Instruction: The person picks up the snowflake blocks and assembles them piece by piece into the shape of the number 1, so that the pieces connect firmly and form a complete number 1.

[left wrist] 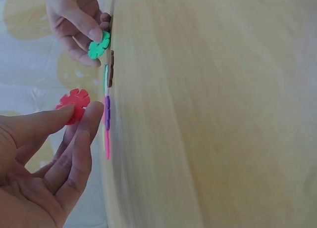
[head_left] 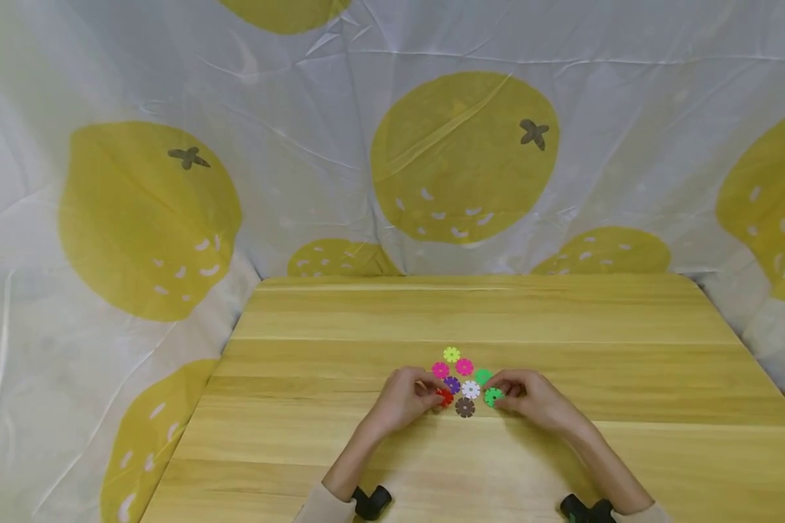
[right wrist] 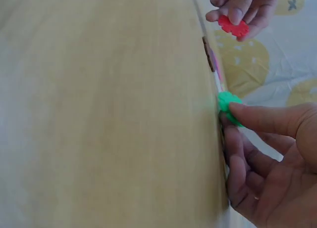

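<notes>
My left hand (head_left: pixel 405 398) pinches a red notched disc (left wrist: pixel 75 103) between thumb and fingers, at the left side of a cluster of similar flower-shaped discs. On the cluster's right, my right hand (head_left: pixel 535 396) holds a green notched disc (right wrist: pixel 228 108) by its edge, thumb on its face. Between the hands lie a purple disc (head_left: pixel 453 385), a white disc (head_left: pixel 471 390) and a brown disc (head_left: pixel 465 407). Farther back are two pink discs (head_left: pixel 464 367) and a yellow disc (head_left: pixel 452 354). Another green disc (head_left: pixel 482 376) lies beside the right fingertips, partly covered by them.
The wooden table (head_left: pixel 340 312) carries the discs near its middle. Behind it hangs a pale cloth (head_left: pixel 314 160) printed with yellow lemons. Black wrist devices (head_left: pixel 371 503) show at both forearms, close over the near part of the table.
</notes>
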`<control>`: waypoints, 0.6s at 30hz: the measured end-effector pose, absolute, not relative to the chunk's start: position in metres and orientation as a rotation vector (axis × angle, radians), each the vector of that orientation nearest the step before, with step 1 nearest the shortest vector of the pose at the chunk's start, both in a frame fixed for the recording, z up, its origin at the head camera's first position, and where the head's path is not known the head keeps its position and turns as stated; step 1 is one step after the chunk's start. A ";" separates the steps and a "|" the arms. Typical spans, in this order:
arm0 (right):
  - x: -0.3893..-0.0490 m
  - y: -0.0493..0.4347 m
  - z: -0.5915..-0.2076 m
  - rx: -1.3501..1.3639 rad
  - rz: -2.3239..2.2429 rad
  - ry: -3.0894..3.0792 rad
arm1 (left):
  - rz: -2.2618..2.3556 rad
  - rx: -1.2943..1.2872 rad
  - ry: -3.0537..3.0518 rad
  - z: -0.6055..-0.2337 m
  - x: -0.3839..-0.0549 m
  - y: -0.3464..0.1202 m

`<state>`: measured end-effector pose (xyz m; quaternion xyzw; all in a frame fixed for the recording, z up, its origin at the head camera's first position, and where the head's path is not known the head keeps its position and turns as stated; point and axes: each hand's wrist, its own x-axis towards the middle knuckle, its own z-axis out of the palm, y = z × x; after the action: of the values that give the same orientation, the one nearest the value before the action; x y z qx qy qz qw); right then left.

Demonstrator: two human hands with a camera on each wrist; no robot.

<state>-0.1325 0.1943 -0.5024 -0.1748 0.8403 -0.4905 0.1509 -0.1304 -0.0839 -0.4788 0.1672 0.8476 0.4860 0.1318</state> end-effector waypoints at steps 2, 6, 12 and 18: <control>-0.133 0.195 -0.501 -0.483 -1.413 2.403 | 1.444 0.475 2.452 -0.478 -0.131 -0.084; -0.132 0.196 -0.498 -0.398 -1.563 2.269 | 1.515 0.444 2.428 -0.478 -0.132 -0.085; -0.127 0.188 -0.488 -0.304 -1.782 2.048 | 1.629 0.427 2.400 -0.475 -0.132 -0.085; -0.120 0.175 -0.480 -0.291 -1.896 1.956 | 1.739 0.407 2.340 -0.471 -0.128 -0.083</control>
<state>-0.1196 0.1748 -0.4797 -0.1041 0.6996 -0.6781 0.1996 -0.1284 -0.0832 -0.4707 0.1375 0.7911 0.5877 0.0987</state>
